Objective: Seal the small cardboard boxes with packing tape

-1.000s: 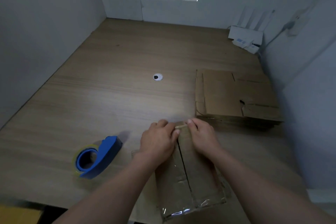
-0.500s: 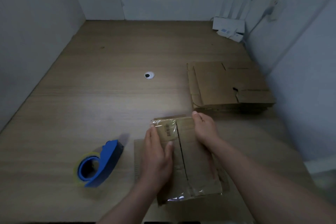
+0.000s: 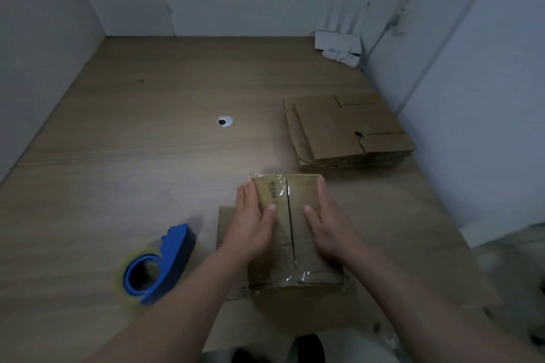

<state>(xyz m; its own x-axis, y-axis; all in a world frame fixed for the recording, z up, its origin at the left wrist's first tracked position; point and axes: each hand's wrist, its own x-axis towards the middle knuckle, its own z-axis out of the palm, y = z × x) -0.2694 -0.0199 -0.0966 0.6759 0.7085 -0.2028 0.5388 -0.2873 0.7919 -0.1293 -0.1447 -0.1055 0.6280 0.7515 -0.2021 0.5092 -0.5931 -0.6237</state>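
A small cardboard box point(image 3: 290, 262) lies on the wooden table point(image 3: 132, 174) near its front edge. Its two top flaps meet at a dark middle seam, with clear tape over the far and near ends. My left hand point(image 3: 253, 221) lies flat on the left flap, fingers straight. My right hand point(image 3: 328, 224) lies flat on the right flap in the same way. A blue tape dispenser point(image 3: 160, 264) with a clear roll stands to the left of the box, untouched.
A stack of flattened cardboard boxes point(image 3: 345, 132) lies at the right, beyond the box. A flat cardboard piece point(image 3: 225, 224) sticks out under the box's left side. A cable hole point(image 3: 225, 121) is mid-table. A white router point(image 3: 339, 46) stands at the far right corner. Grey walls close three sides.
Both hands have left the far edge of the box, where they pressed the tape end, and slid back toward me to lie flat on the two flaps.
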